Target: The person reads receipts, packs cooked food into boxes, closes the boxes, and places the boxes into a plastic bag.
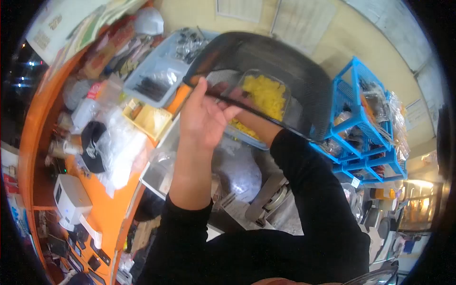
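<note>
Looks like thin plastic, this smoky see-through lid [306, 88]: probably light, stiffish, slick if greasy. It's tilted up left of the blue baskets [352, 128], yellow pieces [266, 97] showing through. Left hand's [205, 114] loosely spread at the rim end farthest from the baskets, can't tell if it's pinching. Right hand's [242, 99] blurry, grip unreadable. I'd also support the basket-side rim.

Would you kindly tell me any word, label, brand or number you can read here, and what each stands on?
No text can be read.
Red label: too blurred.
White device: mark too small.
Black item with white mark: too blurred.
White tag on the blue basket: too small.
Pale panel at upper left: marks too blurred.
</note>
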`<state>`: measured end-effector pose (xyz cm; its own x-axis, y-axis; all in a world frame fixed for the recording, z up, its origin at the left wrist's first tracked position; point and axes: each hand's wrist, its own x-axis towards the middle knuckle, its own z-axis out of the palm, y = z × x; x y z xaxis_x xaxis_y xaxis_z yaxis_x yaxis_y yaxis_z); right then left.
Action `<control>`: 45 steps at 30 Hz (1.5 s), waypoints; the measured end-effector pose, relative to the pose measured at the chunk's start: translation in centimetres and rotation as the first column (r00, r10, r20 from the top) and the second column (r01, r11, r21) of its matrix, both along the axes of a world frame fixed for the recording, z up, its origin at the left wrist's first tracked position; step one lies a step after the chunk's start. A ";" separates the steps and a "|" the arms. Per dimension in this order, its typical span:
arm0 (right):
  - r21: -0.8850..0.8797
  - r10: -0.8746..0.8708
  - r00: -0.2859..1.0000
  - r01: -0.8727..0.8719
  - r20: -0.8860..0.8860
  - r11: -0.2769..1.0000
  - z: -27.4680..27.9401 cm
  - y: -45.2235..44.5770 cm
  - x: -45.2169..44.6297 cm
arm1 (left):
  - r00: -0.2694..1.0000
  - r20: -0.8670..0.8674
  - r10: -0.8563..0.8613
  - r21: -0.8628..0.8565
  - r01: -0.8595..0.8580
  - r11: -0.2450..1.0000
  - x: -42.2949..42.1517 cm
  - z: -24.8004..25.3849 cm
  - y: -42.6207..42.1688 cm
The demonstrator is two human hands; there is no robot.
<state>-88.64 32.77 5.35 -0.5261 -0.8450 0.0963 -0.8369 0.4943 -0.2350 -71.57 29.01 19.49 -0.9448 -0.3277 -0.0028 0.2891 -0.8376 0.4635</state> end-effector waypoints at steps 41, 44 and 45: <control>-0.027 -0.094 0.995 0.093 -0.029 0.995 2.9 2.5 -1.7 | 0.989 -0.144 0.019 0.049 -0.012 0.999 -0.1 -0.3 1.5; -0.017 -0.103 0.995 0.103 -0.011 0.995 2.9 3.6 -2.3 | 0.990 -0.141 0.027 0.052 -0.020 0.998 -0.1 -0.2 1.5; -0.017 -0.106 0.994 0.106 -0.005 0.994 3.0 3.9 -2.5 | 0.990 -0.140 0.023 0.050 -0.016 0.999 -0.1 -0.1 1.5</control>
<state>-91.17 36.70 8.37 -0.6120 -0.7827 0.1134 -0.7814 0.5763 -0.2394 -71.71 30.53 19.42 -0.9304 -0.3487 0.1129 0.3648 -0.8519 0.3757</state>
